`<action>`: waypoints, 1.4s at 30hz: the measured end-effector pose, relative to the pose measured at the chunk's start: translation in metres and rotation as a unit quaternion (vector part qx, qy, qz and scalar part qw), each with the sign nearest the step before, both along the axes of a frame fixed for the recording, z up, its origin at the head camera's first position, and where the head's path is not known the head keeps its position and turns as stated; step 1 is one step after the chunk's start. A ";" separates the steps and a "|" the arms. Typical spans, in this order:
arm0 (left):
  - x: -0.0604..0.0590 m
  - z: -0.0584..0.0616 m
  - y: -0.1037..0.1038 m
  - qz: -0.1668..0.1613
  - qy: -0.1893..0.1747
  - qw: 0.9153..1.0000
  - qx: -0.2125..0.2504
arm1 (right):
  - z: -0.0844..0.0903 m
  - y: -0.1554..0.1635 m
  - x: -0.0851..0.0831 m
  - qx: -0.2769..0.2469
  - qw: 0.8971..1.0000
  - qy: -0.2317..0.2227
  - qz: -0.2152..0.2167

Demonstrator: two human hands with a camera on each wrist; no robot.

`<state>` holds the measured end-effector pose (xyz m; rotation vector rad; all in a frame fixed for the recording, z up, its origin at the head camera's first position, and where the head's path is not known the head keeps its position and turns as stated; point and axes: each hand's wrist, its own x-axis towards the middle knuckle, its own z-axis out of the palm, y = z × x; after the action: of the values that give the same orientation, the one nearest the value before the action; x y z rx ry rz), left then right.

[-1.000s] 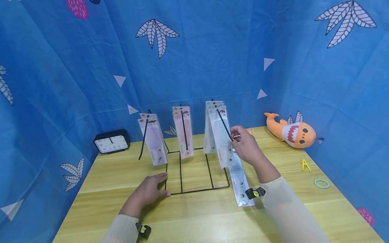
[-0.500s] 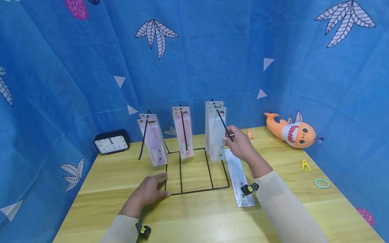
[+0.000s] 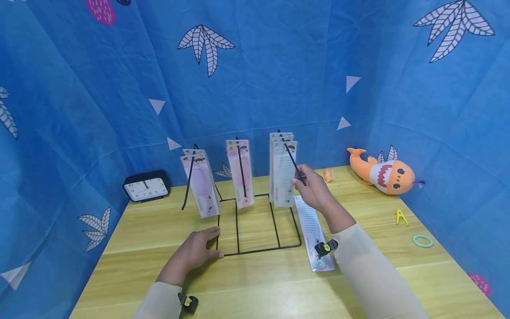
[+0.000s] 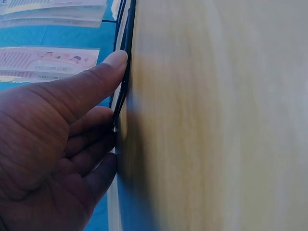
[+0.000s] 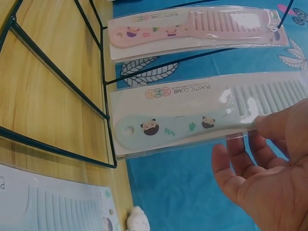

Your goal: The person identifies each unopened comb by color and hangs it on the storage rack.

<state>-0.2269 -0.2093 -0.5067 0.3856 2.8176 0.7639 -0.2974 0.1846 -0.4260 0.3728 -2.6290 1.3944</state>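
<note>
A black wire display rack [image 3: 263,251] stands on the table, packaged plastic combs hanging from its three hooks: purple combs [image 3: 202,188] left, pink combs [image 3: 243,177] in the middle, pale green combs [image 3: 283,177] right. My right hand [image 3: 314,186] is beside the right hook's tip. In the right wrist view its thumb lies on the front green comb's [image 5: 178,120] package edge, fingers behind, pinching it. My left hand [image 3: 195,250] rests at the rack's front left corner, thumb and fingertips touching the wire, fingers relaxed. Another packaged comb [image 3: 311,226], pale blue, lies flat under my right forearm.
A black clock [image 3: 146,186] stands at the back left. An orange shark plush [image 3: 382,173] sits at the back right, with a small orange object [image 3: 327,175] near it. A yellow clip [image 3: 400,218] and a green ring [image 3: 422,241] lie near the right edge. Blue cloth [image 3: 255,88] hangs around the table.
The front green comb has swung back and up to the left, now hanging straight against the others. My right hand has moved slightly left with it. The left hand is still.
</note>
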 end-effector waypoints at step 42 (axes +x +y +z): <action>-0.003 0.000 -0.001 -0.004 0.001 1.000 0.005 | -0.058 0.027 0.060 0.277 0.940 -0.192 -0.052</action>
<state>-0.2296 -0.2105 -0.5063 0.4003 2.8119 0.7777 -0.2376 0.2117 -0.4843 0.0065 -3.2866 0.7250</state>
